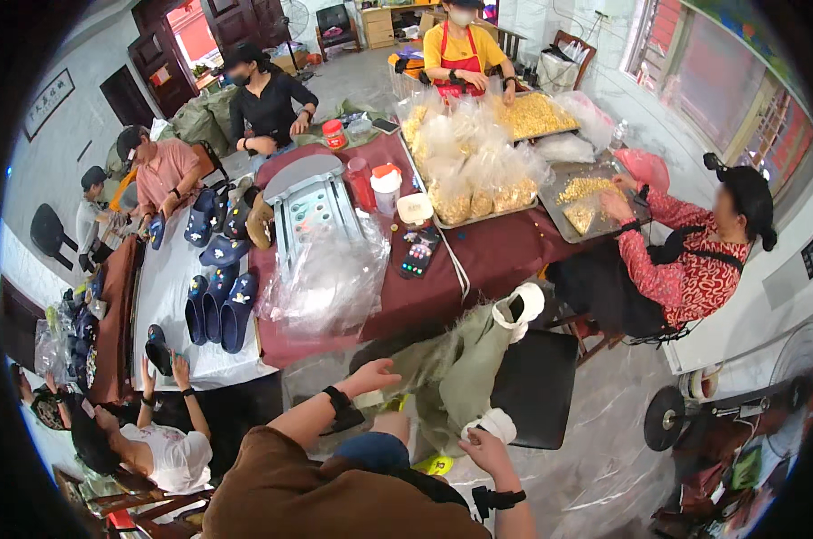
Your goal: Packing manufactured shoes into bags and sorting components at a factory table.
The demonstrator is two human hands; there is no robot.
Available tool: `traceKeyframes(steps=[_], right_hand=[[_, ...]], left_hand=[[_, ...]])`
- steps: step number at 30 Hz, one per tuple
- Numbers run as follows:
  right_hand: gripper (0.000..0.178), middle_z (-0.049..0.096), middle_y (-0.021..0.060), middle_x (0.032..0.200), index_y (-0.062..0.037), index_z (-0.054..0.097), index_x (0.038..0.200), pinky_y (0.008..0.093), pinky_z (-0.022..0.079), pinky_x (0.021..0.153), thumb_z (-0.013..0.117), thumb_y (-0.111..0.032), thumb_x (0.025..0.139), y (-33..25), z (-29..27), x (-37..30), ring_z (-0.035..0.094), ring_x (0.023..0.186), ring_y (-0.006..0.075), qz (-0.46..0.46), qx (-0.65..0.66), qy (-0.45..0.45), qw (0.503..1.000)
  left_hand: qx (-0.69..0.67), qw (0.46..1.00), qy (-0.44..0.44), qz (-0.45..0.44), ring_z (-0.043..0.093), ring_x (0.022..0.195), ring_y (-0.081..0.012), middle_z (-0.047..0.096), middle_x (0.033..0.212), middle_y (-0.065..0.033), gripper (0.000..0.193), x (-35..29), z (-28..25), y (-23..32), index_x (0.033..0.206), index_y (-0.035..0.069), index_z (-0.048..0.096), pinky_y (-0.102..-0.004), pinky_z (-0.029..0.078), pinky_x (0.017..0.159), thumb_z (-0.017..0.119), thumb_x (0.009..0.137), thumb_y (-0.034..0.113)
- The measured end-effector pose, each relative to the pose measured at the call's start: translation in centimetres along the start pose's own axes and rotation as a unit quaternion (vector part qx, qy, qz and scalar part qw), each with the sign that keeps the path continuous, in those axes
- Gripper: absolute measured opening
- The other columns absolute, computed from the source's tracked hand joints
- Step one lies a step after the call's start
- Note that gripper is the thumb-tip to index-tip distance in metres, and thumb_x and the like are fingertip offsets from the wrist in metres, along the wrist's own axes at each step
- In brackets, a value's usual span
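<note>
A grey-green garment-like cloth piece [467, 382] with two white cuff-like ends hangs in front of me, next to a black chair. At its lower white cuff [493, 426] my right hand [490, 451] has its fingers closed on the edge. The upper white cuff [528, 304] sticks up beside the chair, its dark opening showing. My left hand [372, 377] is stretched out at the left side of the cloth, fingers extended with nothing in them. Loose pale strands or thin film blur the cloth's upper left part.
A black chair seat [537, 386] stands right of the cloth. Ahead is a maroon-covered table [505, 247] with clear plastic bags [330, 283], a phone [417, 254] and trays of yellow pieces [541, 112]. Dark blue clogs [237, 313] lie left. Several people work around.
</note>
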State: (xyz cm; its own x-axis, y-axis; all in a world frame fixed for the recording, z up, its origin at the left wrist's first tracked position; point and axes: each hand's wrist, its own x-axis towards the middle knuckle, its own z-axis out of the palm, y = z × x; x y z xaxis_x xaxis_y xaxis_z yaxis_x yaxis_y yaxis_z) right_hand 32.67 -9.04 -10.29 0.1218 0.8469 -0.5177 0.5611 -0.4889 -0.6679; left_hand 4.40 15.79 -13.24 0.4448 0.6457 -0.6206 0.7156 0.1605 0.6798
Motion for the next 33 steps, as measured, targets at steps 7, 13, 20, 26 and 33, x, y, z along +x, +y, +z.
traceKeyframes(steps=[7,13,20,26,33], right_hand=[[0.053,0.07,0.0164,0.11,-0.0022,0.063,0.124,0.0367,0.053,0.088,0.076,-0.035,0.084,-6.8,0.0,8.8,0.069,0.099,0.0285,-0.078,0.135,0.027,0.987],[0.057,0.061,0.0163,0.122,-0.0026,0.06,0.123,0.0405,0.046,0.098,0.081,-0.029,0.078,-22.6,-4.1,24.5,0.058,0.113,0.0324,-0.262,0.113,0.171,0.943],[0.1,0.046,0.0268,0.131,0.0023,0.033,0.142,0.0479,0.037,0.106,0.09,-0.028,0.065,-36.6,-8.2,48.2,0.044,0.125,0.0433,-0.332,-0.028,0.388,0.859],[0.126,0.026,0.036,0.148,-0.0067,0.025,0.152,0.0545,0.03,0.113,0.095,-0.037,0.052,-42.1,-9.4,57.3,0.031,0.135,0.0543,-0.244,-0.07,0.34,0.905],[0.105,0.051,0.0214,0.133,-0.0093,0.033,0.147,0.0458,0.044,0.104,0.091,-0.021,0.06,-41.0,-8.0,60.2,0.05,0.123,0.0388,-0.189,0.002,0.248,0.95]], left_hand=[[-0.091,0.994,0.006,0.067,0.065,0.099,-0.0187,0.069,0.112,-0.0098,0.056,2.8,-6.3,3.8,0.133,0.006,0.056,-0.0334,0.053,0.084,0.071,0.089,0.038],[0.002,0.977,0.025,0.213,0.065,0.1,-0.0278,0.066,0.114,-0.0154,0.051,4.5,-12.4,3.9,0.128,0.004,0.059,-0.0374,0.053,0.085,0.071,0.089,0.034],[0.0,0.981,-0.002,0.196,0.062,0.108,-0.0337,0.064,0.117,-0.0168,0.045,4.6,-20.9,2.8,0.126,0.005,0.06,-0.0406,0.05,0.092,0.067,0.09,0.031],[-0.013,0.99,-0.006,0.143,0.061,0.11,-0.0353,0.064,0.12,-0.0158,0.042,5.3,-25.2,1.8,0.126,0.007,0.06,-0.0418,0.049,0.094,0.064,0.091,0.03],[0.015,0.989,-0.008,0.147,0.06,0.11,-0.0355,0.062,0.122,-0.0176,0.045,6.8,-27.0,1.7,0.129,0.006,0.059,-0.0415,0.049,0.093,0.065,0.093,0.032]])
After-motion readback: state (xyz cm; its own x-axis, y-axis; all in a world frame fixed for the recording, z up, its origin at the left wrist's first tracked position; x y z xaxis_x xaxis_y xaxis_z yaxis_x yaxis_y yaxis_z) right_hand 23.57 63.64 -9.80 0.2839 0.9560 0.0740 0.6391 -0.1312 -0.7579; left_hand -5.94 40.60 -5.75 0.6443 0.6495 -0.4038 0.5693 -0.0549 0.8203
